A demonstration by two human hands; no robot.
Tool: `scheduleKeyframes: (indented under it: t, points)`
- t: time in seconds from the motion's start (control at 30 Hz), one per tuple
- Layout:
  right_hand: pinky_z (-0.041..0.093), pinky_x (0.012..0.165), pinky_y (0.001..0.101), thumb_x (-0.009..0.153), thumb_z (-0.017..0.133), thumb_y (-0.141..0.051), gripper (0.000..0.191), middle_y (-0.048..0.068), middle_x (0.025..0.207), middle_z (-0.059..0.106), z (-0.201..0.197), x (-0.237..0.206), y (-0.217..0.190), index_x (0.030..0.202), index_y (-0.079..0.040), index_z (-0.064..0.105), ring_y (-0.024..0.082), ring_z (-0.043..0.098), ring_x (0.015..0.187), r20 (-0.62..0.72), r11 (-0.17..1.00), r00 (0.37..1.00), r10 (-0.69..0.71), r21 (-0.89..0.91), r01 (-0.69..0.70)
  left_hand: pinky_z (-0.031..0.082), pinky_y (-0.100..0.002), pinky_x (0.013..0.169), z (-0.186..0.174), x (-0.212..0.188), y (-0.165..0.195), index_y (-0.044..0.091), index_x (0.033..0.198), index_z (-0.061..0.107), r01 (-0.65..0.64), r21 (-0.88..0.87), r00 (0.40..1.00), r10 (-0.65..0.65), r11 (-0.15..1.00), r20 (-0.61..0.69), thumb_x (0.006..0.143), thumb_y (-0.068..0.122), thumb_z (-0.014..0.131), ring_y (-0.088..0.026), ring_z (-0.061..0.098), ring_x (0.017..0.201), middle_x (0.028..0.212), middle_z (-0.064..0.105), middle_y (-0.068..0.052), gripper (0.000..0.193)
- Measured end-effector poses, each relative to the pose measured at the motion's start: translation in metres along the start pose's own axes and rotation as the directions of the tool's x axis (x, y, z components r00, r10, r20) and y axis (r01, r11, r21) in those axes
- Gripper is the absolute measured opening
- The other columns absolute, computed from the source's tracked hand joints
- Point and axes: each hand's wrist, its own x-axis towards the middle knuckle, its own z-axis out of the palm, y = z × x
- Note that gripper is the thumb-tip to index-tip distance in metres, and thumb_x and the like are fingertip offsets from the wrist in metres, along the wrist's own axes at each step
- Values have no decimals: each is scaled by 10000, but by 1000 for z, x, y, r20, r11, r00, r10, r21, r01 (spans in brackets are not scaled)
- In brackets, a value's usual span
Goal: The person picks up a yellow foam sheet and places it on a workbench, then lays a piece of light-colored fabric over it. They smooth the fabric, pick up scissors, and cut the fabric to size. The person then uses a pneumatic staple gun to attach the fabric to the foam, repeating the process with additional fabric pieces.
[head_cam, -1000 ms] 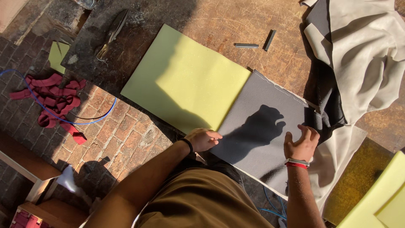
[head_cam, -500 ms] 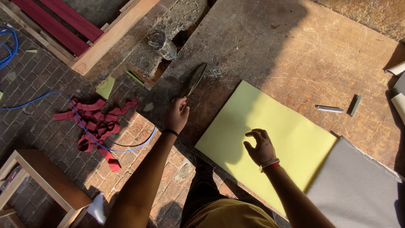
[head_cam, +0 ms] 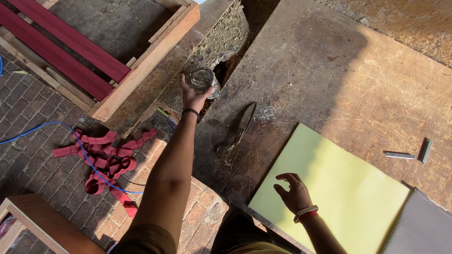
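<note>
Left hand (head_cam: 192, 96) closes its fingers around a small clear jar (head_cam: 203, 80), which sits at the left edge of the worn board (head_cam: 329, 70), just beside the ragged gap in that edge. For a secure lift, the judgement is: keep the fingers wrapped round the jar's side, raise it straight up, and hold it level (its contents cannot be told from here). The rough edge nearby could catch the base if the jar is dragged sideways.

Left arm is stretched nearly straight, wrist band showing, palm turned toward the jar. Right hand (head_cam: 294, 190) hovers over the near left corner of the yellow sheet (head_cam: 348, 188), fingers loosely curled and half open, holding nothing. Metal shears (head_cam: 238, 131) lie closed on the board between the two hands, well clear of the jar
</note>
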Motion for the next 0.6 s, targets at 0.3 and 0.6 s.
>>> scheduleKeyframes:
  t: [0.3, 0.6]
  points:
    - [597, 954, 377, 875, 742, -284, 281, 50, 1231, 714, 38, -16, 1, 1126, -158, 726, 228, 696, 1164, 129, 999, 992, 0, 51, -7, 507, -417, 1061, 0, 29, -8, 98, 1392, 318, -76, -213, 982, 110, 974, 151, 556, 291, 1026, -289, 606, 1273, 1367, 568, -151, 1112]
    - [603, 968, 408, 835, 828, -302, 656, 164, 1339, 647, 26, 18, -111, 1364, -52, 531, 290, 651, 1221, -59, 864, 875, -481, 141, 484, 612, -376, 1034, -100, -10, 110, 116, 1417, 263, -740, -119, 673, 733, 662, -105, 847, 527, 1001, -247, 657, 1283, 1356, 538, -156, 1019]
